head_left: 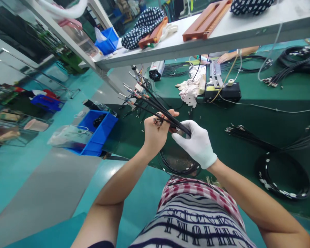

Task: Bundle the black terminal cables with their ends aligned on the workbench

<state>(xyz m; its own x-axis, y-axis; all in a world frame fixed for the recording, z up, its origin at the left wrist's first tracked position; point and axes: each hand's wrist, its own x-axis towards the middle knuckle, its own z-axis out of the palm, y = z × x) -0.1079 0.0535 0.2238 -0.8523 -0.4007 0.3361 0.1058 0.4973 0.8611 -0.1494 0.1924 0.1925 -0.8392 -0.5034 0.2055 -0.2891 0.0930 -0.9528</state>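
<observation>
A bundle of black cables (161, 109) runs through both my hands, its stripped and fitted ends pointing up and left. My bare left hand (158, 132) is closed around the bundle, and small metallic pieces (158, 120) show at its fingers. In a white glove, my right hand (195, 141) grips the same cables lower down, thumb on the near side. Below the hands, the looped part of black cable (179, 168) with white tags lies at the table's near edge. My left palm and some fingertips are hidden.
A tagged cable coil (282, 175) lies at right on the green table (217, 115). A blue bin (98, 132) stands at left. Above runs a white shelf (170, 50). Behind it, another person's hand (226, 57) is at a metal fixture (215, 72) beside a black box (223, 92).
</observation>
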